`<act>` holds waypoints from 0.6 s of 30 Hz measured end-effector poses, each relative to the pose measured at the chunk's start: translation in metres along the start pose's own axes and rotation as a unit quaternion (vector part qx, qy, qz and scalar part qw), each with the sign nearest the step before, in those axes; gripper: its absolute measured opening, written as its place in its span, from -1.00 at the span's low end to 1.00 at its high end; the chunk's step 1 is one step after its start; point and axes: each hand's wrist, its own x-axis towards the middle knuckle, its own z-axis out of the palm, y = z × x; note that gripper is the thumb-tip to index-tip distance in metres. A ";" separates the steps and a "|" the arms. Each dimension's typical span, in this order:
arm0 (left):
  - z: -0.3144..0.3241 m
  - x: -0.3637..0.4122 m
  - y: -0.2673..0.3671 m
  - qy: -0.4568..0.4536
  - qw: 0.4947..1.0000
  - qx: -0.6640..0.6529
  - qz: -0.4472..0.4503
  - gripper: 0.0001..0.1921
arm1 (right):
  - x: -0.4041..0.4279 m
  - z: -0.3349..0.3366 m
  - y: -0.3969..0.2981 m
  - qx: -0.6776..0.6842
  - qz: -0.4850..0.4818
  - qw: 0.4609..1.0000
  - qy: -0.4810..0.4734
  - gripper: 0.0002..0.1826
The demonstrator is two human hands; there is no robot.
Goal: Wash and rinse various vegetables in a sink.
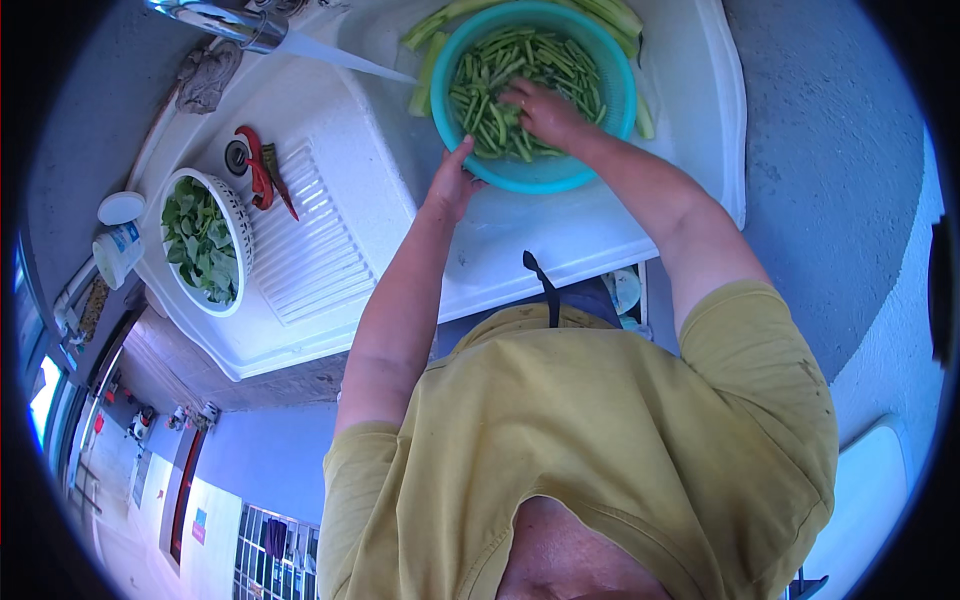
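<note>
A turquoise plastic basin (628,90) with perforated-looking walls stands in the white sink, holding cut green vegetable stems (491,124) in water. My left hand (453,180) grips its near left rim, thumb on top and fingers outside. Inside the basin, my right hand (547,112) touches the stems; its slightly blurred fingers are spread, and I see nothing held in them. Larger pale green stalks (426,75) lie in the sink around the basin, partly hidden by it. Water runs from a chrome faucet (225,22) toward the basin's left side.
Left of the sink bowl, a ridged drainboard (315,240) carries a white basket (241,225) of green leaves and red-handled scissors or shears (259,169). A grey cloth (208,79) lies by the back edge. A white plastic tub (118,255) stands at the far left.
</note>
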 end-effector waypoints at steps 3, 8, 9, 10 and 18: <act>-0.020 0.002 -0.004 0.024 0.999 -0.019 0.028 -0.33 | 0.029 -0.040 -0.013 0.059 0.045 0.996 -0.057 -0.51; -0.015 0.004 0.000 0.084 0.996 0.008 0.030 -0.28 | 0.047 -0.075 0.004 -0.057 0.081 0.995 -0.004 -0.39; -0.008 0.004 0.002 0.081 0.996 0.009 0.028 -0.28 | 0.048 -0.063 -0.003 -0.071 0.117 0.988 0.068 -0.36; 0.002 0.000 0.006 0.065 0.998 -0.023 -0.001 -0.28 | 0.047 -0.049 -0.012 -0.084 0.152 0.975 0.140 -0.33; -0.017 -0.002 -0.006 0.056 0.994 -0.084 0.046 -0.25 | -0.035 0.010 -0.034 -0.137 -0.135 0.980 -0.054 -0.38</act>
